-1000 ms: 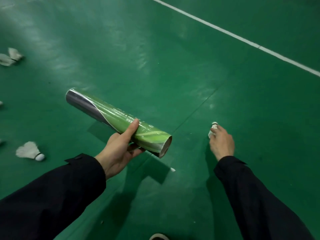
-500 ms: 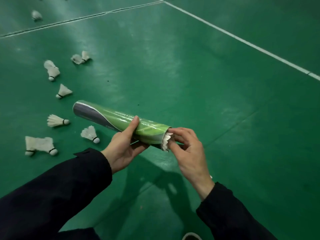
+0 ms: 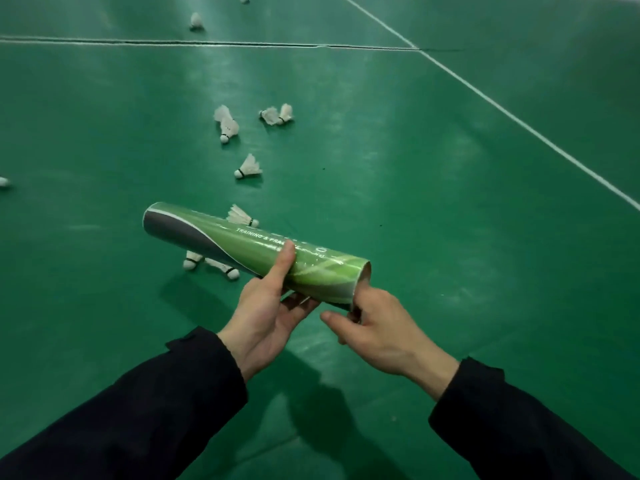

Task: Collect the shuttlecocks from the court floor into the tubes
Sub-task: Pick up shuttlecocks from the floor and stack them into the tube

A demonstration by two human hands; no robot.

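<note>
A: We hold the tube [image 3: 249,252] in our left hand [image 3: 266,317], thumb on top, tube lying sideways. Our right hand [image 3: 377,327] pokes a finger into its open end, holding nothing we can see.

B: The shuttles [image 3: 247,167] lie past the tube, nearer our left.

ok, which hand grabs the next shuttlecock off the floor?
Right. The right hand holds nothing, with fingers at the tube's open end, while the left hand grips the tube. Nearest shuttlecock lies just beyond the tube.
</note>
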